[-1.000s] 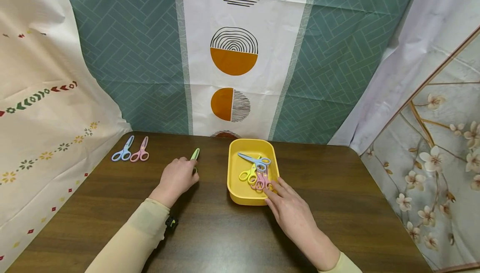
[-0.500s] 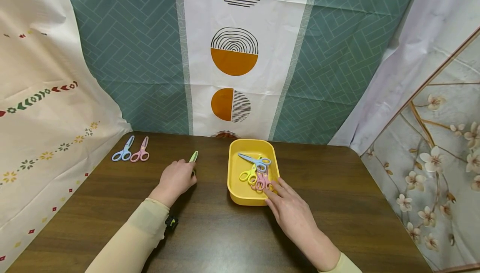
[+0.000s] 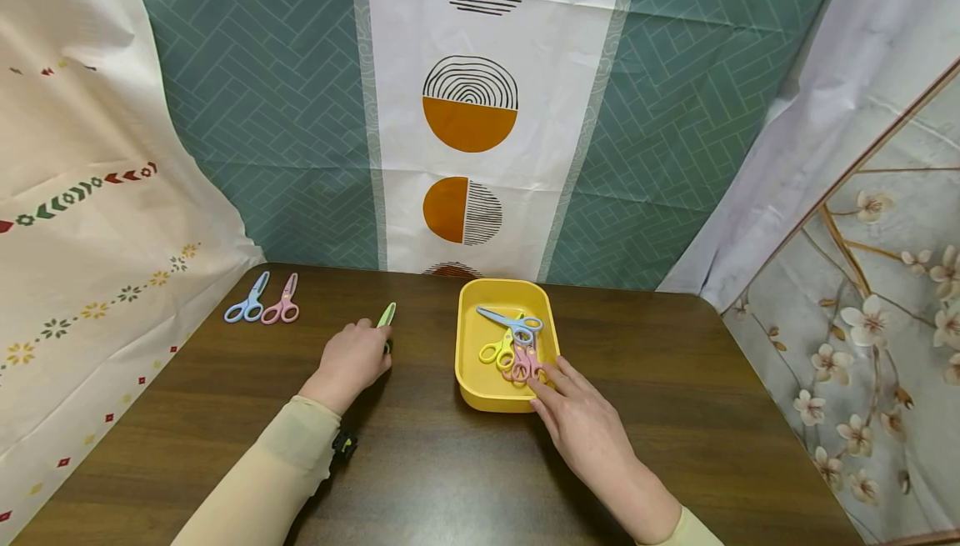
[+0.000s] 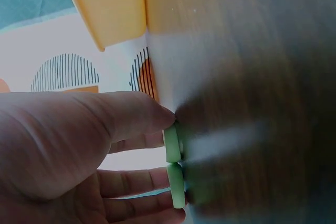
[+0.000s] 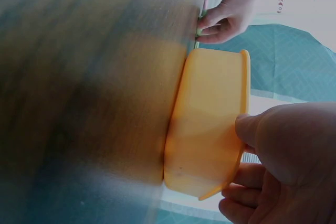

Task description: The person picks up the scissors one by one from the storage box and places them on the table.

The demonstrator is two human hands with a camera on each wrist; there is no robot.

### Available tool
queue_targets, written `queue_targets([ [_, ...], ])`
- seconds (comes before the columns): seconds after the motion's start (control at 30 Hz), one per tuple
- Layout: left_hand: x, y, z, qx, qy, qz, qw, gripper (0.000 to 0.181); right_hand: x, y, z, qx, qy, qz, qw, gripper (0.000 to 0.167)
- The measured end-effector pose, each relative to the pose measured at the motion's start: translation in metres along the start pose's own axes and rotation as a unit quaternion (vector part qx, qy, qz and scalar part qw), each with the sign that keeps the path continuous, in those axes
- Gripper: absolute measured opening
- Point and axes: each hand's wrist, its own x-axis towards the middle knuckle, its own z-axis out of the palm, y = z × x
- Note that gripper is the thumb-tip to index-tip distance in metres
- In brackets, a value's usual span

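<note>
Green scissors (image 3: 387,313) lie at the left middle of the table, blade toward the back. My left hand (image 3: 352,360) grips them by the handles, which it mostly hides in the head view. In the left wrist view the thumb and fingertips touch the green handles (image 4: 172,145), close to the tabletop. My right hand (image 3: 583,423) holds the near right corner of a yellow plastic box (image 3: 470,375), thumb on the outer wall and fingers over the rim. Inside the box lie blue scissors (image 3: 501,318), yellow scissors (image 3: 490,353) and pink scissors (image 3: 521,371), partly overlapping.
Another pair of blue scissors (image 3: 247,306) and another pair of pink scissors (image 3: 282,306) lie side by side at the table's back left. Patterned cloths (image 3: 300,154) hang behind and beside the dark wooden table (image 3: 420,471).
Over the first half second, my left hand shifted the green scissors slightly left and toward me. Since then they have stayed nearly still. The right hand and box have not moved.
</note>
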Motion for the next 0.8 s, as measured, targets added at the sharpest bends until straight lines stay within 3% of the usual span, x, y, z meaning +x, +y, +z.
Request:
queue_targets([
  [0.23, -0.006, 0.003, -0.003, 0.005, 0.006, 0.005, 1.0, 0.03, 0.0, 0.0, 0.0, 0.001, -0.008, 0.005, 1.0, 0.04],
  [0.47, -0.02, 0.01, -0.006, 0.066, 0.036, 0.039, 0.9964, 0.034, 0.001, 0.0, -0.002, 0.0, -0.004, 0.002, 1.0, 0.04],
  [0.8, -0.028, 0.016, -0.01, 0.091, 0.016, 0.047, 0.9946, 0.039, 0.001, 0.0, -0.001, 0.002, -0.007, 0.006, 1.0, 0.04],
])
